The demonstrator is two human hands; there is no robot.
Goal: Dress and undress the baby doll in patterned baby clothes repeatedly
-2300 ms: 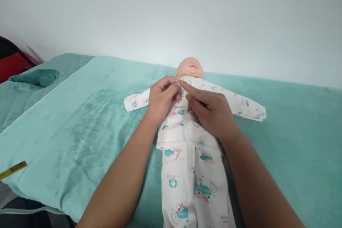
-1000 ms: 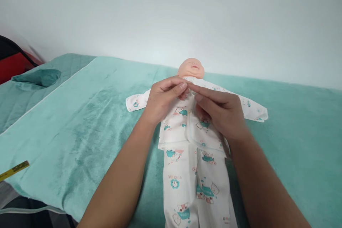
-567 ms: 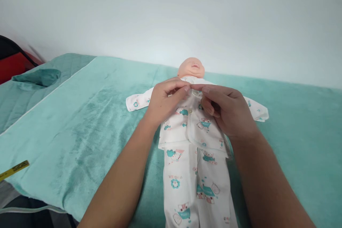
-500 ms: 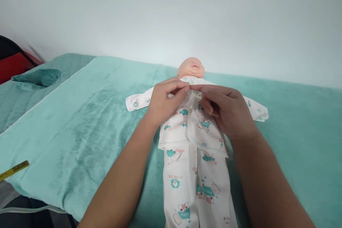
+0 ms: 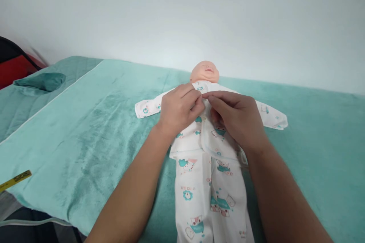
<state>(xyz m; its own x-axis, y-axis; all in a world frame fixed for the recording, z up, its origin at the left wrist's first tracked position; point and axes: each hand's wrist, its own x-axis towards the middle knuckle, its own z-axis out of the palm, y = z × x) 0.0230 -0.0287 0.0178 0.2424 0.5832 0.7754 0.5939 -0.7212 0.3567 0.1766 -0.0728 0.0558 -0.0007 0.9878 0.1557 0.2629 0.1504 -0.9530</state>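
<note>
shirt (image 5: 185, 145) on doll (image 5: 204, 71), doll on its back, green blanket (image 5: 94, 117) beneath. left hand (image 5: 181, 108) pinches shirt front below the neck; right hand (image 5: 238, 115) fingertips meet it there, cloth grip can't be told. best done by fingertip, edges level, no tugging. red-black thing (image 5: 14, 71) far left, maybe a bag; contents hidden.

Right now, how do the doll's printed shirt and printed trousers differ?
The printed shirt spreads its sleeves out to both sides, while the printed trousers run down past the picture's bottom edge. The left hand and right hand are at the shirt's front; neither is on the trousers. At the waist, the shirt lies over the trousers. Both are white with teal and pink prints.
</note>
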